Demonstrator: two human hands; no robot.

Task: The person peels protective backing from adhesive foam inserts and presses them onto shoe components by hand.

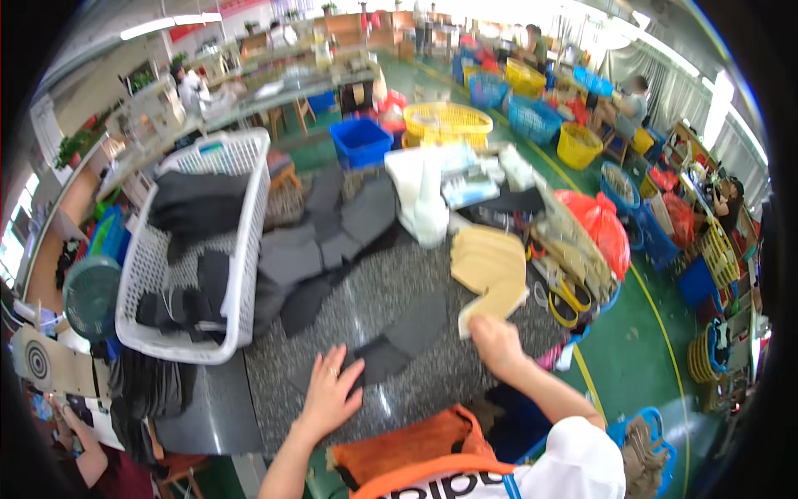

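Note:
My left hand point(331, 392) lies with fingers spread over the near end of a dark grey cut piece point(407, 333) on the speckled dark tabletop point(366, 291). A ring shows on one finger. To the right, my right hand point(495, 343) is closed in a pinch at the near end of a beige cut piece point(492, 301). That piece lies against a layered stack of beige pieces point(489, 256). Beyond my left hand, several dark grey pieces point(320, 245) overlap in a heap. Yellow-handled scissors point(570, 301) rest at the table's right side.
A white perforated basket point(249, 249) with black pieces stands on the left. A white plastic bag point(422, 200) and small packets point(472, 185) lie at the back. A red bag point(597, 229) is at the right. An orange cloth point(407, 445) hangs near me. Another person's arm point(83, 445) shows lower left.

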